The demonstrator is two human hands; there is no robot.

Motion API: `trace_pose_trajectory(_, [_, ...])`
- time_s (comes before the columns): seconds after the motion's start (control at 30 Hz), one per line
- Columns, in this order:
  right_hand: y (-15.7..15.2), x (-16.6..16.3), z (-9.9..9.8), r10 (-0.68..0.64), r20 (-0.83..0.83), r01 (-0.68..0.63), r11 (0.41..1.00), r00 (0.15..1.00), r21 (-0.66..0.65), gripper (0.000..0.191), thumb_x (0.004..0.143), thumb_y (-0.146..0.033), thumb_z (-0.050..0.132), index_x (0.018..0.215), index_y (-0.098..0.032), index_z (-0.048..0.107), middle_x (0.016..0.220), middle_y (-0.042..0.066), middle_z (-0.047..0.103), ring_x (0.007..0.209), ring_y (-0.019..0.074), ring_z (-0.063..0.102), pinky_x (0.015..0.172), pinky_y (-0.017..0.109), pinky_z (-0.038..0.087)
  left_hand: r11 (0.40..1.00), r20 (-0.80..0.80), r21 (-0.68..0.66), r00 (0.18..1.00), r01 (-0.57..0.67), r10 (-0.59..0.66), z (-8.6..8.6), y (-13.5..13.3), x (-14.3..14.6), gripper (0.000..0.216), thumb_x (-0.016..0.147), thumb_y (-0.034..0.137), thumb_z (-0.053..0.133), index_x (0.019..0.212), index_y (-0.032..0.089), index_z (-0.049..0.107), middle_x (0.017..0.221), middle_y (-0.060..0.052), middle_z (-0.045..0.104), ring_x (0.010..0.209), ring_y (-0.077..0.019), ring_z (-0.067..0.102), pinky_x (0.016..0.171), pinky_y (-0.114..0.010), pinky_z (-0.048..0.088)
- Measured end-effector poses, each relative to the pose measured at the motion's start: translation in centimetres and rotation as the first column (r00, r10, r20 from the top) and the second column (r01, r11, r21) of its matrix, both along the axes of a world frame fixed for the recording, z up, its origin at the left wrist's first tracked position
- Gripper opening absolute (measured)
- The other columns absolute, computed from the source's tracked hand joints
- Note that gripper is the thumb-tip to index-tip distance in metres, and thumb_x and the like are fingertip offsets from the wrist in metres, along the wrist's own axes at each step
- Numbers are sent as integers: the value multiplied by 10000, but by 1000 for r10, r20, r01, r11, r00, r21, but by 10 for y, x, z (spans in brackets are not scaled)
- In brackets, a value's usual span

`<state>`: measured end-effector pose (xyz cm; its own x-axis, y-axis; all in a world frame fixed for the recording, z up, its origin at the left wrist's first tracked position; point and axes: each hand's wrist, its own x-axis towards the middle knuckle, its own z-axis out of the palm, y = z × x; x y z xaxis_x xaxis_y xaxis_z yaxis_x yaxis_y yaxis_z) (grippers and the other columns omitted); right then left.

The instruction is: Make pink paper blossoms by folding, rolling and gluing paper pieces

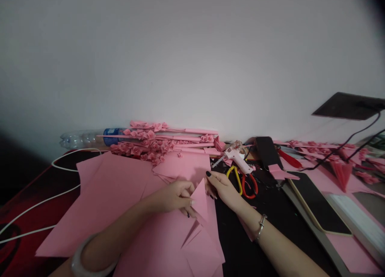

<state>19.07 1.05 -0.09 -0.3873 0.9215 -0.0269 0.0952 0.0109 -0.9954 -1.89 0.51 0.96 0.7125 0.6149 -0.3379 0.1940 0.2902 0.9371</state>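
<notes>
My left hand (177, 196) and my right hand (221, 188) both pinch a small folded pink paper piece (200, 200) held up between them. The left fingers curl against its left edge, and the right thumb and fingers grip its upper right corner. Under the hands lies a spread of large pink paper sheets (120, 196), with a few folded triangles (201, 245) nearer to me. A white bangle sits on my left wrist and a silver bracelet on my right.
Pink paper flowers on stems (156, 142) and a plastic bottle (87, 138) lie along the wall. A white glue gun (237, 154), scissors with yellow and red handles (245, 182), a phone (319, 202), black cables and a white cable (45, 200) lie around.
</notes>
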Motion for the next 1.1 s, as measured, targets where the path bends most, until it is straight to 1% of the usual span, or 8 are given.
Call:
trace_pose_trajectory(0.17, [-2,-1,3,-14,12,13,996,1000,83,348,902,-500,583,999,-166,575,609,-63,474,465,70,396,437,197,311,978,41,-47,978,-202,204,-3,4,1,272,804,376,691,892,195,508,772,-32,738,879,-258,749,745,-330,549])
trace_pose_trajectory(0.33, [-7,-5,10,13,106,-36,974,994,226,612,835,-315,701,1390,-193,473,891,33,633,701,129,571,613,235,479,949,86,-86,947,-302,309,0,6,2,413,818,380,684,1169,191,578,1007,-96,745,934,-240,731,837,-353,556])
trace_pose_trajectory(0.43, [-8,-5,11,16,140,-59,949,990,309,667,836,-254,691,1451,-209,438,1152,110,660,950,205,649,799,317,542,938,86,-96,936,-332,340,-2,7,2,474,813,346,690,1243,190,567,996,-86,743,916,-246,730,838,-360,565])
trace_pose_trajectory(0.6, [-7,-2,10,-5,278,-121,892,961,435,540,889,-224,625,1419,-239,518,1379,114,589,1235,268,568,1050,424,440,944,91,-89,941,-319,326,-6,8,2,499,833,332,676,1296,207,540,1002,-80,744,959,-265,722,851,-372,561])
trace_pose_trajectory(0.73, [-7,-1,9,-14,329,-136,893,944,429,508,905,-239,601,1408,-224,533,1319,97,641,1075,251,650,936,371,505,947,98,-88,944,-308,316,-3,7,2,560,835,345,687,1345,221,492,1022,-91,735,968,-270,721,853,-380,558])
trace_pose_trajectory(0.87, [-7,-1,8,-29,423,-133,928,906,348,445,909,-304,584,1341,-200,607,854,18,749,590,145,569,610,270,499,926,114,-147,924,-348,365,1,5,2,597,846,366,684,1380,263,438,1123,-66,692,926,-278,731,835,-382,565])
trace_pose_trajectory(0.97, [-7,0,8,-22,404,-122,937,915,328,387,929,-310,523,1252,-167,681,642,-17,661,505,119,486,562,244,455,915,122,-180,915,-360,384,1,5,2,572,860,416,667,1364,266,442,1267,-94,623,860,-233,746,797,-357,580])
trace_pose_trajectory(1.1, [-6,1,7,-56,381,-81,939,923,334,388,951,-289,433,1170,-147,721,655,17,674,497,127,515,559,245,455,929,140,-170,925,-329,353,-4,6,1,625,856,510,646,1374,235,429,1165,-110,687,831,-242,750,779,-348,577])
